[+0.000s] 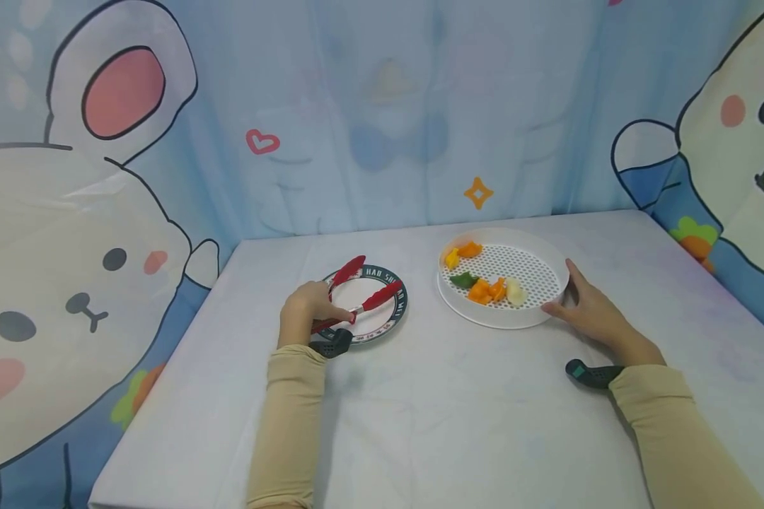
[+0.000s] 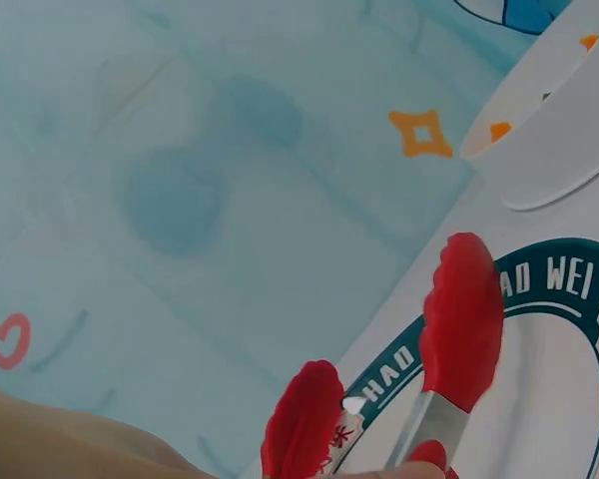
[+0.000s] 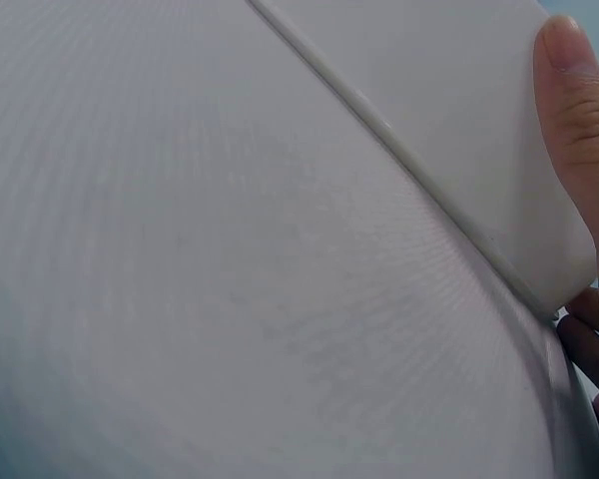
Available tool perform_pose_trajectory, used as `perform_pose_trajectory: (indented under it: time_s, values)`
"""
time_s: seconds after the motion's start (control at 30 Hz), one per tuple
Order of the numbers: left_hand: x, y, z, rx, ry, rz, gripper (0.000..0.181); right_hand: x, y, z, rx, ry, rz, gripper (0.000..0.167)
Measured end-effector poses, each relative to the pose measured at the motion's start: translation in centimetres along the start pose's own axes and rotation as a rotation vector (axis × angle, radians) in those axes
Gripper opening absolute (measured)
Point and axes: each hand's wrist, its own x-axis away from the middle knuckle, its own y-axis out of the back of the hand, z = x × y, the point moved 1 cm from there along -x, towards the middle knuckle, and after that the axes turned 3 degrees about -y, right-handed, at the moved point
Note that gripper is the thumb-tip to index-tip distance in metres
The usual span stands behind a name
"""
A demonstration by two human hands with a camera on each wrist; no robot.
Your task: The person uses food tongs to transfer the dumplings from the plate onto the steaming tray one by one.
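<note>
My left hand (image 1: 305,307) grips a pair of red-tipped tongs (image 1: 377,297) by the handle, above a plate (image 1: 391,325) with a dark green lettered rim. The tong arms stand apart with nothing between them, seen close in the left wrist view as two red scalloped tips (image 2: 463,319). To the right is a round white sieve (image 1: 535,247) with a perforated floor. My right hand (image 1: 588,307) holds its right side, thumb (image 3: 576,90) against the outer wall and other fingers curled at the lower edge, partly hidden.
Inside the sieve lie several orange pieces (image 1: 479,291), a yellow piece (image 1: 451,259), a green piece (image 1: 464,281) and a pale piece (image 1: 516,292). A white cloth covers the table (image 1: 420,424). A printed blue curtain (image 1: 395,106) hangs behind it.
</note>
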Motion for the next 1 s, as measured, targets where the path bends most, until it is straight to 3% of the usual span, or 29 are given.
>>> perform_pose_trajectory:
  time_s: [0.27,0.57,0.73,0.93,1.0]
  values:
    - [-0.6,-0.6,-0.8,0.035,0.0,-0.035,0.057,0.0,0.2,0.2,0.01,0.018,-0.014,0.122]
    - [-0.3,-0.1,-1.0,0.021,-0.018,-0.056,0.06,0.2,-0.2,0.3,-0.006,0.005,-0.006,0.124]
    - [0.2,0.5,-2.8,0.046,-0.099,-0.185,0.062,0.1,0.5,0.2,-0.006,0.005,0.01,0.122]
    - [0.6,0.6,-5.3,0.104,-0.166,-0.327,0.061,1.0,1.5,0.1,-0.039,-0.002,0.189,0.107]
    - [0.5,0.5,-5.8,0.099,-0.184,-0.361,0.059,1.5,2.1,0.7,-0.045,-0.006,0.212,0.101]
